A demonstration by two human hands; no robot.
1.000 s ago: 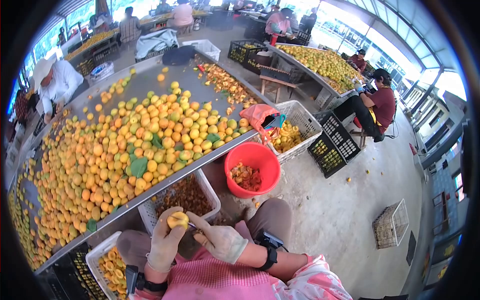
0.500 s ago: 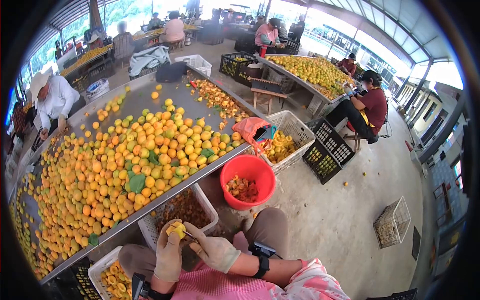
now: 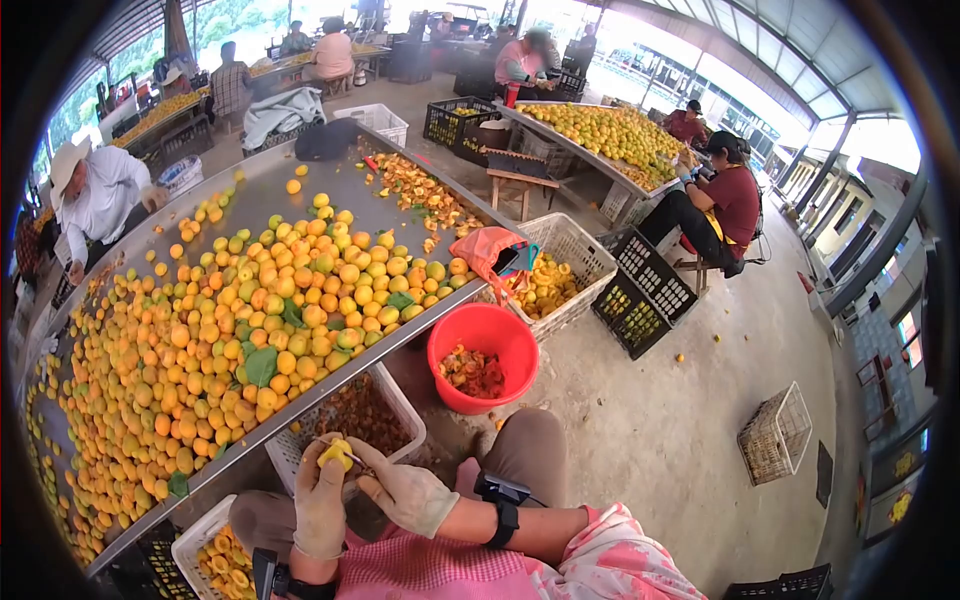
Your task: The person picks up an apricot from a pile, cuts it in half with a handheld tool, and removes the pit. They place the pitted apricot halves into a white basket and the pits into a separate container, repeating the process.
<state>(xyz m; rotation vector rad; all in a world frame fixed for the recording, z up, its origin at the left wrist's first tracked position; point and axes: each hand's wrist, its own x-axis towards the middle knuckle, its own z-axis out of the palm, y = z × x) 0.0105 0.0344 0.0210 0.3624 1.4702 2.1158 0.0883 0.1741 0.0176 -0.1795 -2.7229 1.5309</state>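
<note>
My gloved left hand is closed around a yellow apricot, held up between thumb and fingers. My gloved right hand pinches a slim tool, mostly hidden by the fingers, with its tip at the fruit's side. Both hands are together above my lap, over the near end of a white crate of brown fruit scraps. A red bucket with cut orange pieces stands just beyond my knees. To the left, a metal sorting table carries a large heap of apricots.
A white crate of halved fruit sits by my left leg. Past the bucket are another white crate, an orange bag and black crates. One person works across the table; another sits at a second table.
My view has turned slightly, shifting the scene left. Both hands stay together at the apricot, the right hand now closer against it. The person across the table has raised a hand.
</note>
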